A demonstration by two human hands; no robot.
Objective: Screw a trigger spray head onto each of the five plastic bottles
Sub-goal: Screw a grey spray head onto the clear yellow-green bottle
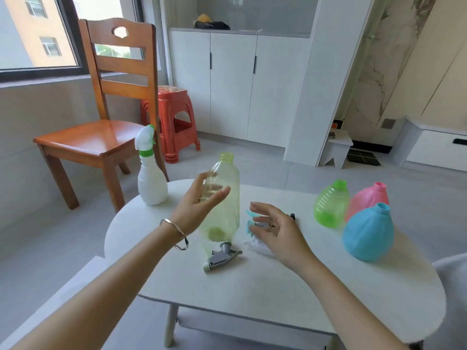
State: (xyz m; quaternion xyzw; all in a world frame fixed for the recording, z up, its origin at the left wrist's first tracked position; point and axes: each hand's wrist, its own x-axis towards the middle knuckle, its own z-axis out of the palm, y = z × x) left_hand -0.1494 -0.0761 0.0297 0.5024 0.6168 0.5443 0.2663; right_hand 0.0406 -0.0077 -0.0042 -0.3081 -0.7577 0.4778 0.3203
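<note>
A clear yellowish bottle [225, 198] stands uncapped at the middle of the white table [278, 289]. My left hand [199, 205] is at its left side with fingers apart, not closed around it. A grey trigger spray head [221, 257] lies in front of the bottle. My right hand [275, 228] hovers open over a teal spray head [250, 223] and a white one [257, 245]; a black part [292, 216] shows behind it. At the back left stands a white bottle [152, 183] with a white-and-green spray head screwed on. Green [331, 205], pink [370, 198] and blue [367, 233] bottles stand uncapped on the right.
A wooden chair [101, 137] stands beyond the table's left end, with a red plastic stool [174, 122] behind it. White cabinets [235, 84] line the far wall. A small white step stool [337, 147] is on the floor at the right.
</note>
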